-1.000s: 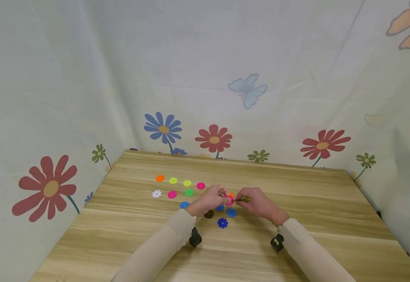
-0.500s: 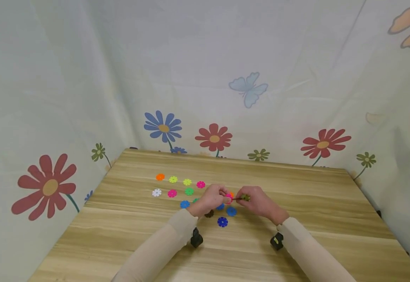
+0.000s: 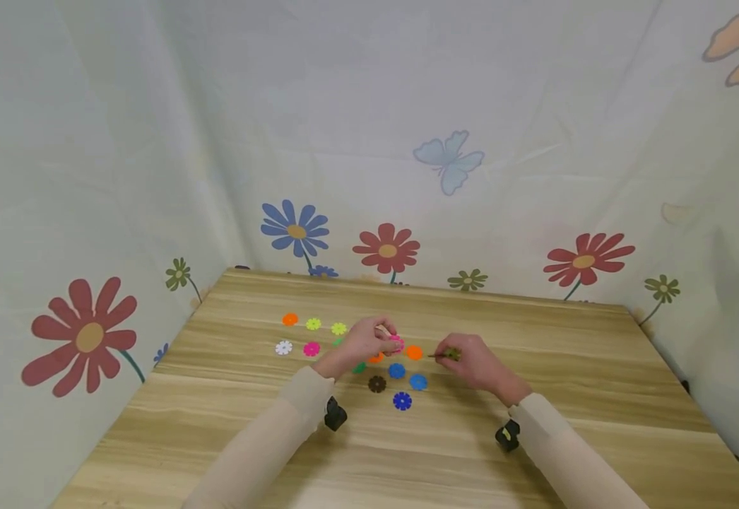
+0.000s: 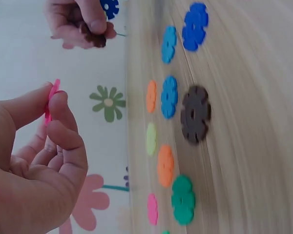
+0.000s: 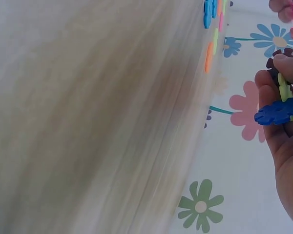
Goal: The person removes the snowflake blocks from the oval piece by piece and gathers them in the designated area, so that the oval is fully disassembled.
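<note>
Between thumb and index finger, my left hand point(image 3: 362, 341) pinches a pink flower-shaped plastic disc point(image 4: 52, 100), raised above the table. My right hand point(image 3: 476, 364) grips several discs joined together: a brown disc point(image 5: 285, 52), a yellow-green disc point(image 5: 283, 87) and a blue disc point(image 5: 278, 112). A gap separates the two hands, and the pink disc is apart from the joined piece. Below lie loose discs, among them an orange disc point(image 3: 414, 352), a dark brown disc point(image 3: 377, 384) and a green disc point(image 4: 183, 200).
Further discs lie flat on the wooden table point(image 3: 566, 367), including a white disc point(image 3: 283, 348), a dark blue disc point(image 3: 402, 401) and a light blue disc point(image 3: 418, 382). A flower-printed cloth point(image 3: 357, 155) hangs behind the table and at both sides.
My left hand has moved left and away with the pink disc, which earlier met the brown disc of the joined piece. My right hand has shifted slightly right. The orange disc between them now shows fully.
</note>
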Available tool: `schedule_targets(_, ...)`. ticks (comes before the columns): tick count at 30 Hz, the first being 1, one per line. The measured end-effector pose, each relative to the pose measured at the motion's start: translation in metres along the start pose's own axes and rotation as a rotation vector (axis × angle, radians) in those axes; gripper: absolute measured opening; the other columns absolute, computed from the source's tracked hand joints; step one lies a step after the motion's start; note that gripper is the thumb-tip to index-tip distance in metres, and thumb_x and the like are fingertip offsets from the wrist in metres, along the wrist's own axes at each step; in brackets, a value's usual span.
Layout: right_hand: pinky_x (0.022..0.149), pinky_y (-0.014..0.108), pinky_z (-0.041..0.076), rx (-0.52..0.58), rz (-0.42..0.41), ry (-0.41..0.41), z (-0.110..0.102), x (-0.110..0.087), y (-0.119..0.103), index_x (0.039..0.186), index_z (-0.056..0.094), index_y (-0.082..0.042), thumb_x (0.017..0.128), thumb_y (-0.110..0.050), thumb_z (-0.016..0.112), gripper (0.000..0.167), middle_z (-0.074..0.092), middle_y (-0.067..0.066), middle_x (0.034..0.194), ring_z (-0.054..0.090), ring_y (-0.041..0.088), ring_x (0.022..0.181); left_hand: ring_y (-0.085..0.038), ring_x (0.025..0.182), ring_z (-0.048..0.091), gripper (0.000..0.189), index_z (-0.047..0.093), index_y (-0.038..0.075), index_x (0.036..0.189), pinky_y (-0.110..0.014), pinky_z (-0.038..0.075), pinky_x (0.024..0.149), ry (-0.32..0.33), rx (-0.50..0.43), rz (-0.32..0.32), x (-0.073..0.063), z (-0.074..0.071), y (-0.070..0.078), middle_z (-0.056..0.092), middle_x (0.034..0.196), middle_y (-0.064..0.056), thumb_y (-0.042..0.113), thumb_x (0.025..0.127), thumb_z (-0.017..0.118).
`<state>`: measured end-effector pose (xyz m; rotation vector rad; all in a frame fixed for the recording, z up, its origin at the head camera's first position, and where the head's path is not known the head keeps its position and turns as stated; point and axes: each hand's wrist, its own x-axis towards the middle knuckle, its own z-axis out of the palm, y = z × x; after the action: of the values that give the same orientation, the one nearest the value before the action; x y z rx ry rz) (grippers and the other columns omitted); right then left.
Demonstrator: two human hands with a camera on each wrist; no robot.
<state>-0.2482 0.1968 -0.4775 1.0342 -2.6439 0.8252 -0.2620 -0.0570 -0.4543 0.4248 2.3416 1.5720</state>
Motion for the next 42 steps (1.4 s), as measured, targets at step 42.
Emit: schedule_targets(42, 0.074, 0.032, 0.051, 0.051, 0.072, 0.005, 0.001, -0.010, -0.003, 0.090, 0.070, -0.011, 0.085, -0.012, 0.071, 0.005, 0.067, -0.005, 0.090, 0.061, 0.009, 0.081, -0.016, 0.071, 0.054, 0.013, 0.063, 0.008, 0.088, -0.029, 0.047, 0.062, -0.131, 0.514, 0.025, -0.039, -0.022, -0.023, 0.059, 0.081, 0.000, 0.009, 0.080, 0.074)
